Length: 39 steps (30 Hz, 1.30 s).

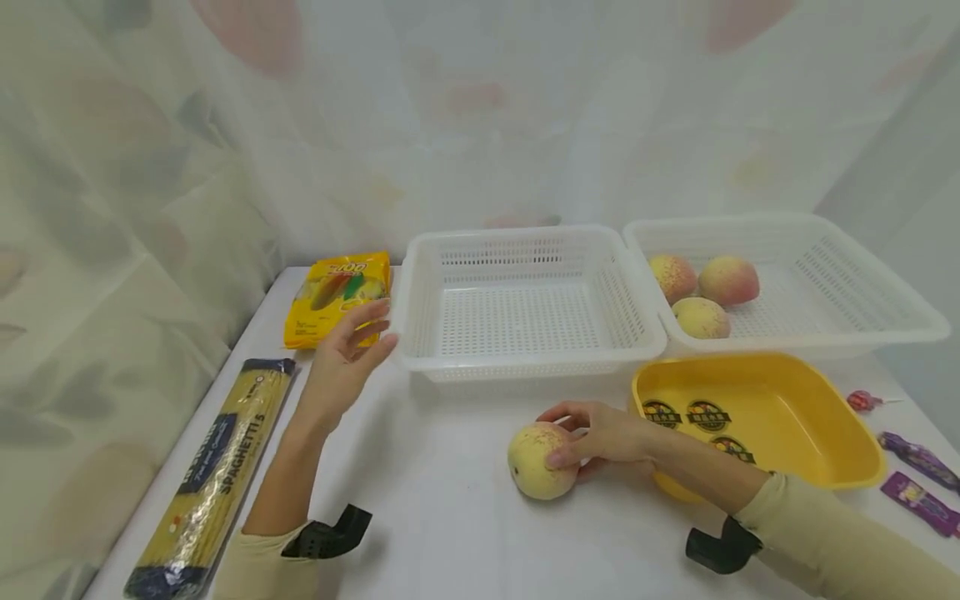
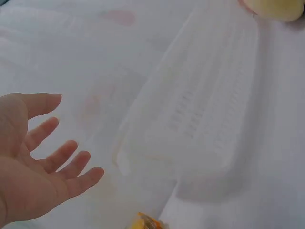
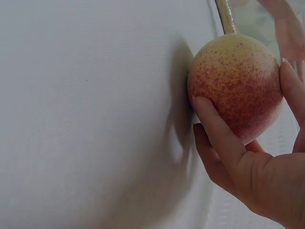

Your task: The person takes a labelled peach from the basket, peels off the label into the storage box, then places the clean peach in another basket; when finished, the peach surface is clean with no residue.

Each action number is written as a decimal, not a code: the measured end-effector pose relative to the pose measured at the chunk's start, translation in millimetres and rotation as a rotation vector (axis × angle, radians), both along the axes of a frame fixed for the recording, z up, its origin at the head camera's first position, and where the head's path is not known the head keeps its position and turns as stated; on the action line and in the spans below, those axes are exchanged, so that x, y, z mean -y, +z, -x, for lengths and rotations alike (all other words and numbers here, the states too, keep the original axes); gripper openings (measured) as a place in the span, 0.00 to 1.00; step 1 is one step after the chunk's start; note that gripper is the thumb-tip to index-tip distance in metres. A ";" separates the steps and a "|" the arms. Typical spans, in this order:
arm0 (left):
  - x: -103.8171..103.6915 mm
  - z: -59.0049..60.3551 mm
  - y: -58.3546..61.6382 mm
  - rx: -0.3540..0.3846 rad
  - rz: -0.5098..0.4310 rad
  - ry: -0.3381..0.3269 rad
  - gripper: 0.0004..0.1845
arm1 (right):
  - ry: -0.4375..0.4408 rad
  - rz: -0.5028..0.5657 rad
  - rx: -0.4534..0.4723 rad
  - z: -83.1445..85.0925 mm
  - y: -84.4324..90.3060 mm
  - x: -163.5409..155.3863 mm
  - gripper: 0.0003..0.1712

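A yellow-pink peach sits on the white table in front of the yellow tub. My right hand grips it, fingers and thumb curled round its sides. My left hand is raised with fingers spread and holds nothing, just left of the empty white basket and in front of a yellow snack bag. A second white basket at the right holds three more peaches.
A spaghetti pack lies along the table's left edge. A lollipop and purple candy wrappers lie at the far right. A patterned curtain hangs behind and to the left.
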<state>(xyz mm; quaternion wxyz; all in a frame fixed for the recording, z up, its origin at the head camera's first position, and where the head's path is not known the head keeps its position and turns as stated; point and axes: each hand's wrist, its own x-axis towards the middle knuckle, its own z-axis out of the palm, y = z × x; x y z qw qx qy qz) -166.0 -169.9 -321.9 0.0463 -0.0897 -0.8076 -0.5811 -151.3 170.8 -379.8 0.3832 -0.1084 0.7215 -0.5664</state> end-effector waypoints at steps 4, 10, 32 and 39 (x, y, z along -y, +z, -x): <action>12.7 13.9 -17.0 0.101 -0.016 0.051 0.31 | 0.001 0.003 0.011 -0.7 -1.4 -0.7 0.34; 11.7 28.8 -46.0 0.180 0.002 -0.049 0.31 | -0.011 -0.009 0.015 -2.0 -1.7 -1.0 0.35; -3.4 26.1 -52.8 0.230 -0.151 -0.082 0.30 | -0.002 0.015 -0.016 0.3 15.7 -13.9 0.35; -2.5 27.8 -53.3 0.227 -0.193 -0.093 0.30 | 0.014 0.016 -0.201 17.8 71.0 -51.6 0.37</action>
